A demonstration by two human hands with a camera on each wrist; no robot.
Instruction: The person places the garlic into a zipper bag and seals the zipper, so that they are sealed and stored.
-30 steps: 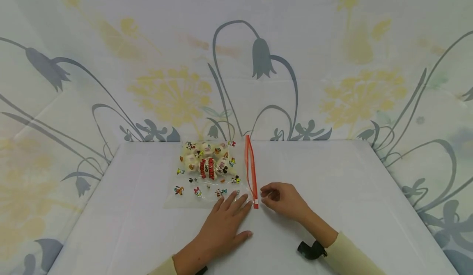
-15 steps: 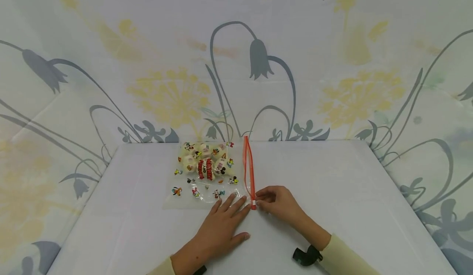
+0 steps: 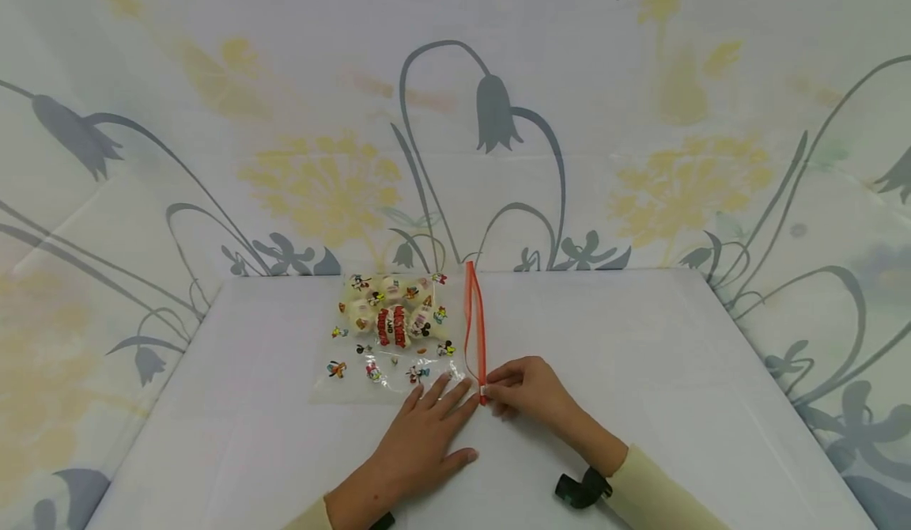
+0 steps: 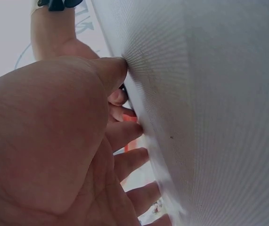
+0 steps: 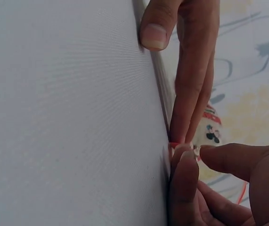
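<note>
A clear zip bag (image 3: 384, 365) with cartoon prints and red lettering lies flat on the white table. Pale round pieces (image 3: 361, 314) show inside its far part. Its red zip strip (image 3: 480, 340) runs along the right side, with the two edges spread apart in the middle. My left hand (image 3: 427, 435) lies flat, fingers spread, fingertips on the bag's near right corner. At the strip's near end, my right hand (image 3: 530, 394) pinches the small white slider (image 3: 482, 391) between thumb and fingers. In the right wrist view, the fingertips largely hide the slider.
The white table (image 3: 605, 316) ends at the back against a floral cloth (image 3: 342, 182), which also rises at both sides. A black wrist device (image 3: 584, 489) sits at the right wrist, below the sleeve cuff.
My right hand has moved left from beside the bag to the slider and now pinches it. The left hand stays pressed on the corner. The whole head view has shifted slightly.
</note>
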